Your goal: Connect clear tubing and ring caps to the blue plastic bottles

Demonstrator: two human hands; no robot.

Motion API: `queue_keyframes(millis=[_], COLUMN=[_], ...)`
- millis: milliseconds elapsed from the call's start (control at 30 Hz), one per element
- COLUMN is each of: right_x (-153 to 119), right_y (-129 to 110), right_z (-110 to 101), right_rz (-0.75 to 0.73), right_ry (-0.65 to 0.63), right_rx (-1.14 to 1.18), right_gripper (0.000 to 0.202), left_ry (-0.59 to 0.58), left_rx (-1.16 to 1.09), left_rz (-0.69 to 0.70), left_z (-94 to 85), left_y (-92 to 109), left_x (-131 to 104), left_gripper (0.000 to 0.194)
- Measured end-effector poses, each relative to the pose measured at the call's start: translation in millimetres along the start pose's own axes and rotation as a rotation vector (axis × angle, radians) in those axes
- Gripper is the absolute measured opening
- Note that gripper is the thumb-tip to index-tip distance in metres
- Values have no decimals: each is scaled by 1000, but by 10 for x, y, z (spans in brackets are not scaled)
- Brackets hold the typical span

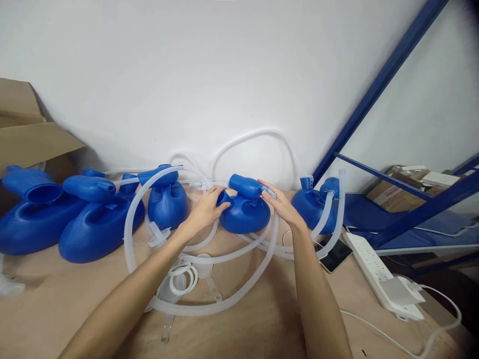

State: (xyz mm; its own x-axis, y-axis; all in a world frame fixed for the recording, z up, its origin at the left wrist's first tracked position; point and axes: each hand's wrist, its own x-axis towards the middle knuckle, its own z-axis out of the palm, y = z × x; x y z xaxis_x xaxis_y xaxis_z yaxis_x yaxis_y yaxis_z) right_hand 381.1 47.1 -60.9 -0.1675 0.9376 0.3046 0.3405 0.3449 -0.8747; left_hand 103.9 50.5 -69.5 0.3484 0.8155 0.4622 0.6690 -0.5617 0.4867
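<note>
A blue plastic urinal bottle stands on the brown table before me. My left hand is closed around its short neck at the left, thumb and fingers on the rim. At the narrow spout on the right, my right hand pinches the end of a translucent ribbed hose; how far the end sits on the spout is hidden by my fingers. The hose loops toward me across the table. White rings and clear caps with straps lie below my left wrist.
More blue bottles stand left and right, some with hoses. A phone and a white power strip with cables lie at right. A cardboard box is at far left, a blue metal rack at right.
</note>
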Motion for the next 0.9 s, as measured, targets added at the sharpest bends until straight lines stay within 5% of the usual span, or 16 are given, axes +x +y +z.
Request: queue_keyframes(millis=[267,667,900], right_x=[175,211,199], right_y=[182,319,219], right_z=[279,210,245], right_rz=[12,-52,-98], right_ry=[227,359,433], right_rx=[130,-19,123], right_gripper=[75,82,81], left_ry=[-9,-83,-35], left_rx=[-37,-168,-215], left_rz=[13,120,0], left_z=[237,390,463], left_y=[-73,-68,-128], left_x=[261,587,680], left_gripper=[42,45,49])
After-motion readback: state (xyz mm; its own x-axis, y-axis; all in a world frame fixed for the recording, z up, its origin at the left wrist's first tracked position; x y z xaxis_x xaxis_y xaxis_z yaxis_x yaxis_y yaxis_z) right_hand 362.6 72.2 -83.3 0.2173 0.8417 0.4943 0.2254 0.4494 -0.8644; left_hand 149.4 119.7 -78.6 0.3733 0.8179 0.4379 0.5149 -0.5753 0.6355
